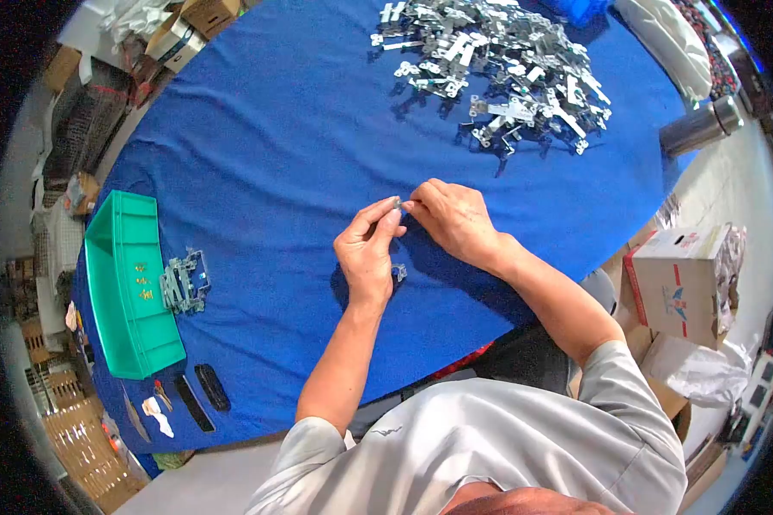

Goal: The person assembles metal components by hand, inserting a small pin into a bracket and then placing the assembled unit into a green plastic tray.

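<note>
Above the middle of the blue cloth, my left hand (368, 256) pinches a small metal piece (398, 203) between thumb and fingertips. My right hand (457, 219) comes in from the right with its fingers curled and its fingertips right at that piece. What the right fingertips grip is too small to make out. A silvery metal part (398, 273) shows beside the left hand, near the wrist, partly covered by it. Farther back lies a large heap of flat metal brackets (498, 73), jumbled together.
At the left stands a green plastic tray (124, 339) with several small brass-coloured pieces (143, 281) in it. Grouped metal brackets (185, 281) lie against its right side. Two black objects (212, 388) rest near the front left edge. A metal cylinder (701, 127) and a cardboard box (674, 283) are at the right.
</note>
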